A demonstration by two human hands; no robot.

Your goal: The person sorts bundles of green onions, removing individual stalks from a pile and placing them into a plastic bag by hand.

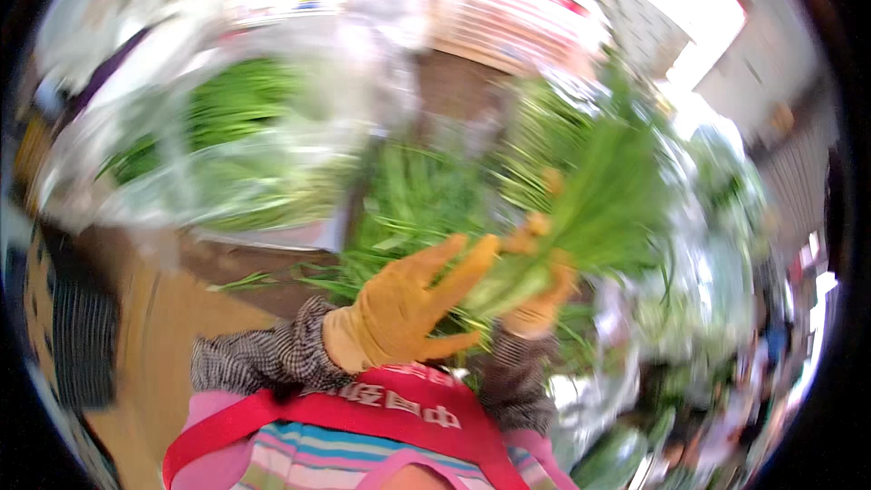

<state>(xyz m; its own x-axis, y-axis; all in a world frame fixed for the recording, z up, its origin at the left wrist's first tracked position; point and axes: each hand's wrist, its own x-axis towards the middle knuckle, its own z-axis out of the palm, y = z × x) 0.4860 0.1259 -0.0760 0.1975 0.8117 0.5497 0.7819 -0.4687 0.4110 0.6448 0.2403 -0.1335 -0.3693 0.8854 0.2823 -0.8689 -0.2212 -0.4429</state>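
Note:
My right hand [537, 299], in an orange glove, grips a bunch of long, flat-leaved greens [592, 197], perhaps garlic chives. Its pale stem ends point down and left, and the leaves fan out to the upper right, blurred. Just left of the stems is my left hand [412, 306], gloved the same way, with its fingers spread and nothing held in it. Whether its fingertips touch the stems cannot be told. Beneath and beyond both hands lies a heap of loose greens [422, 197] on a brown surface [231, 269].
A clear plastic bag [170, 197] of similar greens [238, 102] lies at the left. More bundled greens [544, 129] are piled beyond my right hand. A slatted crate [510, 13] stands at the back. Plastic-wrapped vegetables [708, 252] line the right side, with blurred people farther off.

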